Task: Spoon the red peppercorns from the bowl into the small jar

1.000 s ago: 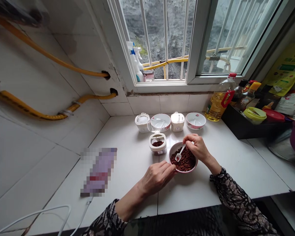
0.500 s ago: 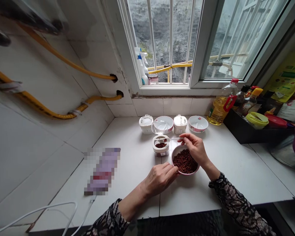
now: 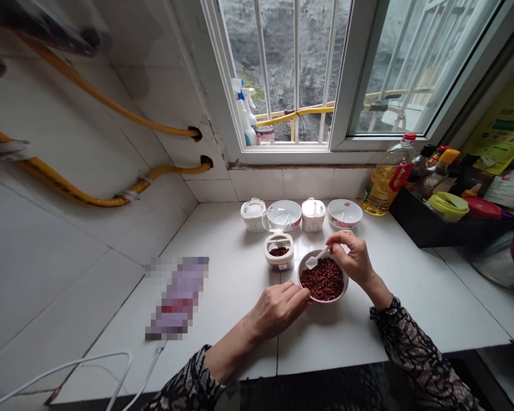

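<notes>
My right hand (image 3: 352,257) pinches the handle of a small white spoon (image 3: 312,262), whose bowl hangs over the left part of a pink-rimmed bowl (image 3: 328,301). Dark red peppercorn-like spice (image 3: 323,279) fills much of that bowl. At its front left rim, my left hand (image 3: 280,308) has its fingers closed on the edge. Just left of the bowl stands a white seasoning jar (image 3: 278,264) with its clear lid raised and some of the same red spice inside. The spoon looks to carry nothing.
Behind the jar stand two white lidded jars (image 3: 253,217) and two patterned bowls (image 3: 345,214). An oil bottle (image 3: 383,182) and a black box of condiments (image 3: 428,225) are at the right. A blurred purple object (image 3: 180,297) with a white cable (image 3: 148,371) lies at the left.
My right hand has drawn the spoon from the open jar's mouth back to the right, over the bowl. The left hand stays on the bowl's rim.
</notes>
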Motion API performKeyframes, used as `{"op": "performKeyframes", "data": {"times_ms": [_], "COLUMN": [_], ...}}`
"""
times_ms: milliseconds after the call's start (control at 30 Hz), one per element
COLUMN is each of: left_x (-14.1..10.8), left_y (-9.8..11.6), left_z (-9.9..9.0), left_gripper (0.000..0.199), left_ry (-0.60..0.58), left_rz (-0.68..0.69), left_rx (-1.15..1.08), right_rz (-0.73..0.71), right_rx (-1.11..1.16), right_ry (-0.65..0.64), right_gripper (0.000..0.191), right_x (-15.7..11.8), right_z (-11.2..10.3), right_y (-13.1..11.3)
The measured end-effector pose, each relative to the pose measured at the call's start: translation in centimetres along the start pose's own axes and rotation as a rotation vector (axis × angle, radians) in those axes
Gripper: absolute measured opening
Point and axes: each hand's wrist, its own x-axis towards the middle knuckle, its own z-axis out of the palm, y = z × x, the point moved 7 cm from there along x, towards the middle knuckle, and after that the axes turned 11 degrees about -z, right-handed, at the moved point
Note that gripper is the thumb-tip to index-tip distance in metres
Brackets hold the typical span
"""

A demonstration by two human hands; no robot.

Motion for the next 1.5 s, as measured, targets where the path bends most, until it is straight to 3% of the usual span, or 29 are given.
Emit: {"op": "performKeyframes", "data": {"times_ms": [233, 400, 700, 1200, 1367, 1500], "left_x": [-0.2, -0.1, -0.1, 0.0, 0.0, 0.1], "left_y": [-0.1, -0.1, -0.1, 0.0, 0.0, 0.1], "left_z": [0.2, 0.1, 0.2, 0.1, 0.0, 0.1], "left_gripper": [0.013, 0.012, 0.011, 0.013, 0.013, 0.015], "left_ry": [-0.008, 0.005, -0.004, -0.001, 0.011, 0.009], "left_rz": [-0.006, -0.009, -0.003, 0.007, 0.012, 0.007], "left_rx": [-0.003, 0.006, -0.018, -0.014, -0.005, 0.007], "right_rz": [-0.124, -0.052, 0.291, 0.6, 0.657, 0.585], "right_rx": [-0.08, -0.019, 0.167, 0.39, 0.473, 0.507], "right_ry": [-0.203, -0.291, -0.181, -0.077, -0.025, 0.051], "right_gripper": [0.02, 0.023, 0.021, 0.018, 0.015, 0.015], "right_x": [-0.8, -1.3, -1.2, -2.3, -2.0, -1.1], "right_z": [2.3, 3.7, 2.4, 2.6, 2.6, 2.7], "right_y": [-0.3, 0.2, 2.5, 4.6, 4.9, 4.0]}}
